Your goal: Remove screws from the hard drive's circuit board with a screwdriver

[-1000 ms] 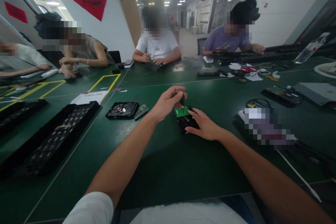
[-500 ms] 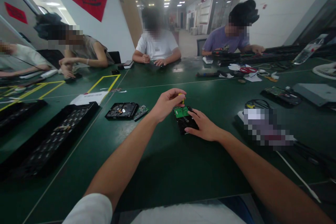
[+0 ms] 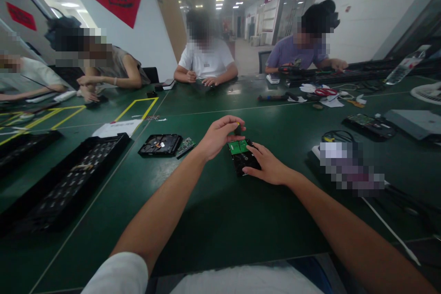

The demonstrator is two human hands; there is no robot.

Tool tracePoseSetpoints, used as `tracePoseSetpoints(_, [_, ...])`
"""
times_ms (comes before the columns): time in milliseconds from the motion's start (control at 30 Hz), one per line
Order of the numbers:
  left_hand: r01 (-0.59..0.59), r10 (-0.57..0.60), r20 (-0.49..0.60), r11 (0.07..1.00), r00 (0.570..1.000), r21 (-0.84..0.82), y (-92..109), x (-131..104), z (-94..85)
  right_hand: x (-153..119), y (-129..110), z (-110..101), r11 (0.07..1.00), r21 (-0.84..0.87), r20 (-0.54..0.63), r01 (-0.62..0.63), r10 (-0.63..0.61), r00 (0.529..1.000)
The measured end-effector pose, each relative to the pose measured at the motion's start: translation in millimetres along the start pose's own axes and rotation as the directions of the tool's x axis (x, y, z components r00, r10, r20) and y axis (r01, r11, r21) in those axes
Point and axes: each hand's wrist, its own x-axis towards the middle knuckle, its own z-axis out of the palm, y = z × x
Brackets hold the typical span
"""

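Note:
A hard drive (image 3: 243, 160) with a green circuit board on its far end lies on the dark green table in front of me. My left hand (image 3: 217, 136) is pinched around the short black and yellow handle of a screwdriver (image 3: 238, 128), held upright over the board. Its tip is too small to make out. My right hand (image 3: 270, 164) steadies the drive from the right, with the thumb near its close end and the fingers along its side. To the left lie another hard drive (image 3: 160, 145) and a loose circuit board (image 3: 185, 147) beside it.
Long black trays (image 3: 72, 179) occupy the left side, near a white paper sheet (image 3: 117, 128). On the right are a blurred-out device (image 3: 347, 167), cables, a circuit-board unit (image 3: 369, 127) and a grey box (image 3: 415, 124). Several people sit working across the table. A water bottle (image 3: 406, 65) stands tilted-looking at far right.
The screwdriver handle has turned within my left fingers, showing more black and less yellow. My left fingers have shifted slightly; my right hand and the hard drive stay in place.

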Motion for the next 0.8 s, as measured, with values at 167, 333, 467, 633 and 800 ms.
tracePoseSetpoints(167, [0.006, -0.007, -0.051, 1.000, 0.999, -0.027, -0.5, 2.4, -1.8, -0.3, 0.2, 0.9, 1.000, 0.006, -0.028, 0.014, -0.014, 1.000])
tracePoseSetpoints(333, [-0.007, 0.009, -0.047, 0.999, 0.999, 0.037, -4.2, 2.1, -0.8, 0.4, -0.7, 1.4, 1.000, 0.002, -0.034, 0.013, -0.013, 0.999])
tracePoseSetpoints(467, [-0.032, 0.041, -0.056, 0.989, 0.998, 0.144, -6.0, 2.3, -3.5, 0.1, -2.3, -0.1, 1.000, 0.011, -0.027, 0.004, -0.003, 1.000])
tracePoseSetpoints(633, [-0.006, 0.007, -0.009, 0.990, 1.000, 0.140, -1.5, 0.6, -3.0, -0.7, -4.6, -2.7, 1.000, 0.011, -0.008, -0.012, 0.012, 1.000])
tracePoseSetpoints(800, [0.038, -0.038, 0.016, 0.999, 0.999, -0.006, 2.6, -2.2, 2.1, -0.4, -3.9, -2.2, 1.000, 0.000, -0.006, -0.017, 0.017, 1.000])
